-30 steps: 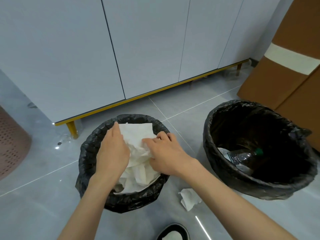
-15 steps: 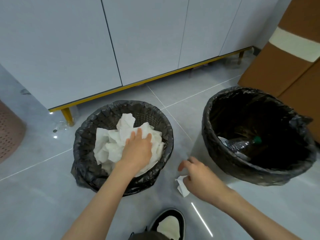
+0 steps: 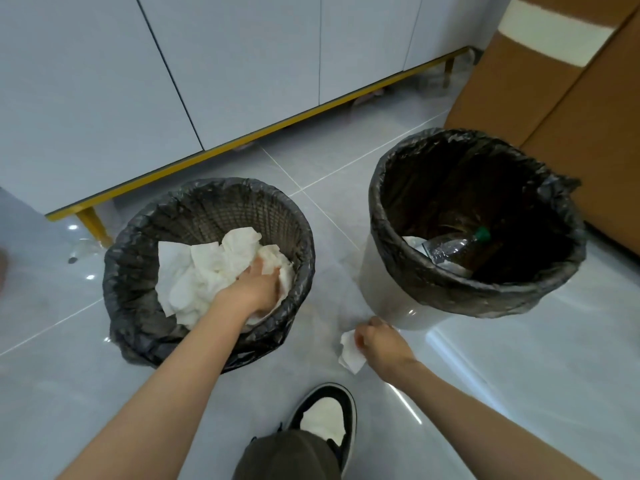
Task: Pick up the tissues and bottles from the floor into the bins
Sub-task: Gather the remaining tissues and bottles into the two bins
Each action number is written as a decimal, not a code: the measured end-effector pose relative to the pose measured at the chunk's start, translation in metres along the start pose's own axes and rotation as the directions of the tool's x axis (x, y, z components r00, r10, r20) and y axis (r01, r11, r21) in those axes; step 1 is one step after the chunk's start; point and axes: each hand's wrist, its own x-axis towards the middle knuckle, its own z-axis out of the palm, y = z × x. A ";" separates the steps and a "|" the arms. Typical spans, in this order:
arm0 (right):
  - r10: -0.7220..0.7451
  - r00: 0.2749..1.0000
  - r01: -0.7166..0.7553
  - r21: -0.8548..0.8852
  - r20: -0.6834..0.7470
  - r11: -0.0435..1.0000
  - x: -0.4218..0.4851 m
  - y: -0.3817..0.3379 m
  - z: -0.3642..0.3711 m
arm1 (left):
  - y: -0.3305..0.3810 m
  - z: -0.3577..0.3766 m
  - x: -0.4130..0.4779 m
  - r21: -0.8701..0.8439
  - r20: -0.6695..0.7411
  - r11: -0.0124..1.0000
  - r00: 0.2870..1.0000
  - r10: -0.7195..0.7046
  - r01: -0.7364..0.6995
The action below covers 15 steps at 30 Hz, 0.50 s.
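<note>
**Head view, looking down at the floor.** Two bins lined with black bags stand side by side on a grey tiled floor point(image 3: 104, 393).

- The left bin point(image 3: 138, 233) is a woven basket. It holds a pile of crumpled white tissues point(image 3: 204, 271) that reaches partway up its wall.
- The left hand point(image 3: 258, 289) reaches over the near rim and rests on the right part of the pile. Its fingertips are sunk among the sheets, so it cannot be told whether it grasps them or only presses on them.
- The right bin point(image 3: 433, 292) has a pale body. It holds a clear plastic bottle point(image 3: 450, 249) with a green cap point(image 3: 482, 233), lying tilted against the inner wall with the cap toward the far right.
- A loose tissue point(image 3: 349, 355) lies on the floor between the two bins, near the foot of the right bin.
- The right hand point(image 3: 381, 346) is lowered to the floor, and its curled fingers pinch the upper right edge of the loose tissue.

**Surroundings.**

- A black-and-white shoe point(image 3: 325, 417) and a dark trouser leg point(image 3: 287, 455) show at the near edge, between the two forearms.
- Pale cabinet doors point(image 3: 242, 64) on a yellow base rail point(image 3: 242, 142) run along the far side.
- A brown cardboard box point(image 3: 571, 116) stands at the far right, just behind the right bin.
</note>
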 end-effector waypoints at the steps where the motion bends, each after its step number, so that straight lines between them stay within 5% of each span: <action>1: 0.017 1.000 -0.016 0.048 -0.023 0.999 0.000 -0.004 0.000 | 0.000 -0.001 -0.003 -0.009 -0.010 1.000 1.000 0.007 -0.007; 4: 0.091 0.982 -0.030 0.345 -0.163 0.938 -0.005 -0.024 -0.016 | 0.001 -0.005 -0.017 -0.037 -0.121 0.998 0.992 0.036 -0.040; 8: 0.062 0.903 0.245 0.629 -0.424 0.737 -0.044 -0.071 -0.064 | -0.002 -0.018 -0.039 -0.136 -0.302 0.985 0.951 0.063 -0.109; 12: 0.066 0.816 0.451 0.702 -0.575 0.551 -0.075 -0.097 -0.115 | -0.012 -0.038 -0.058 -0.318 -0.389 0.935 0.921 0.020 -0.155; 15: -0.051 0.772 0.534 0.602 -0.634 0.593 -0.064 -0.114 -0.150 | -0.017 -0.055 -0.073 -0.408 -0.510 0.887 0.860 -0.023 -0.218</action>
